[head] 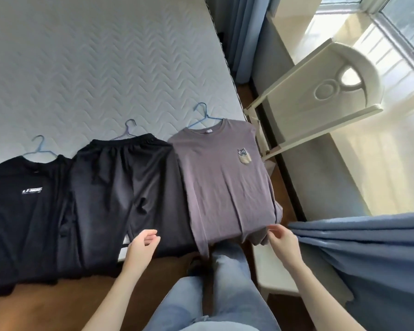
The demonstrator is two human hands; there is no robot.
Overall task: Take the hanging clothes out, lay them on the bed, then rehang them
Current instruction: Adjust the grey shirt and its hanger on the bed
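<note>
Tee (22, 211), trousers (110, 182) and shirt (222, 187) line the near edge of the bed (105, 68); left hand (144, 243) loosely curled, empty; right hand (282, 242), fingers relaxed, apparently touches the shirt hem.

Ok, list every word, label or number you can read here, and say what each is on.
White chest print on the black T-shirt: one short line, too blurred to read for sure.
Neck label on the purple shirt: too small to read.
Cat patch on the purple shirt: a picture, no words.
No other text shows.
</note>
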